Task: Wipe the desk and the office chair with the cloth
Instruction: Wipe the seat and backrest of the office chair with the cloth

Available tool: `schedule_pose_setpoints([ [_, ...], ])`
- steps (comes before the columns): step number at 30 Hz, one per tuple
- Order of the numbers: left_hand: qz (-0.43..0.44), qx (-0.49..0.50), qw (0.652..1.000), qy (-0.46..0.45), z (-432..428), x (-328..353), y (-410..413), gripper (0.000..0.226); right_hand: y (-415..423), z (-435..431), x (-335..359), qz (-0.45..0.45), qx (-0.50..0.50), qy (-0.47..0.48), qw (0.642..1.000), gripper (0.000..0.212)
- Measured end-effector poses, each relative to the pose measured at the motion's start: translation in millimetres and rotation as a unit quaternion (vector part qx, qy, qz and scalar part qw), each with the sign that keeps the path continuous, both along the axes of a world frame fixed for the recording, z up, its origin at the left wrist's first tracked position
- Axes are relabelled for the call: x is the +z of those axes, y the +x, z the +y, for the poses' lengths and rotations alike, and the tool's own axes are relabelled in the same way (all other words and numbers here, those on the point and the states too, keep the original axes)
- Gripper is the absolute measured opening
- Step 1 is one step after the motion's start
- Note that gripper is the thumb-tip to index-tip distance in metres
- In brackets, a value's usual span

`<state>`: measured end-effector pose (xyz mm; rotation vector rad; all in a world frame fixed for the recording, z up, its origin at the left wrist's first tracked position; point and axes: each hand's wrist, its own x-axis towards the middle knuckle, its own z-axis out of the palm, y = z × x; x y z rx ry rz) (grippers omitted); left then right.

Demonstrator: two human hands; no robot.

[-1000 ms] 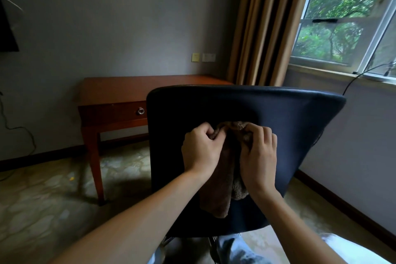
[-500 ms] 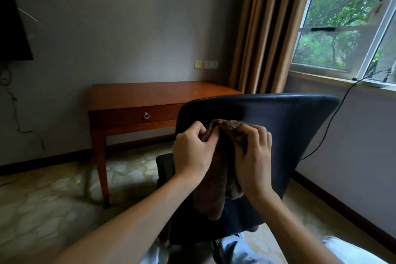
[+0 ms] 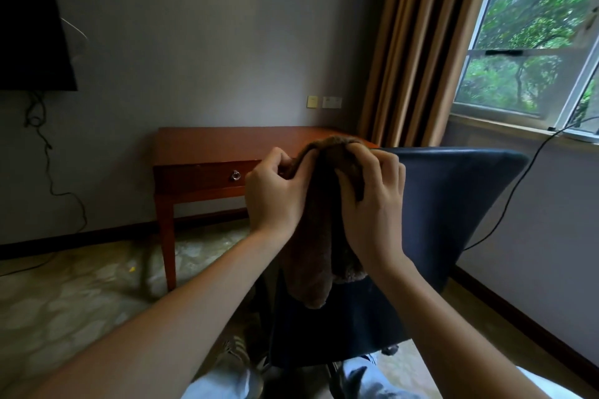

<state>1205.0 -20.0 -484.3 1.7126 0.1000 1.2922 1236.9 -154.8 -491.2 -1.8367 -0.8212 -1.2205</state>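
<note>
A dark wall screen (image 3: 29,16) hangs at far left, with a cable (image 3: 48,152) trailing below it. A reddish wooden desk (image 3: 207,142) stands against the grey wall, with one ring-pull drawer in its front. Nearer the camera, the left hand (image 3: 275,194) curls its fingers and pinches the top edge of a brown cloth (image 3: 319,236), which hangs down between both hands. The right hand (image 3: 372,210) grips the cloth's bunched top, fingers curled over it. Behind them is the dark blue office chair (image 3: 453,197), its backrest facing the camera. Tan curtains (image 3: 421,42) and a window (image 3: 525,42) fill the right.
</note>
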Motion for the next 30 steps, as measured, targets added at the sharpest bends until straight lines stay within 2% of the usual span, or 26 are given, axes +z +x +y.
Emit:
schedule_pose_setpoints([
  [4,0.032,-0.04,0.997,-0.057,6.0,-9.5,7.2,0.041,3.7,6.9,-4.5,0.006,-0.021,-0.022,1.0,0.036],
  [8,0.038,-0.066,0.996,-0.048,8.1,-18.5,7.9,0.045,10.9,3.8,-16.0,0.004,-0.024,-0.034,0.999,0.028],
  [17,0.175,0.018,0.984,-0.019,12.2,-75.3,10.4,0.045,21.2,-1.5,-70.6,0.065,-0.051,-0.124,0.989,0.014],
  [25,0.266,0.05,0.961,-0.05,9.7,-132.7,19.3,0.04,26.8,9.9,-132.1,0.132,-0.059,-0.105,0.984,0.012],
  [30,0.299,0.044,0.95,-0.074,16.3,-164.9,23.5,0.042,29.5,15.2,-166.0,0.178,-0.061,-0.126,0.974,0.014],
])
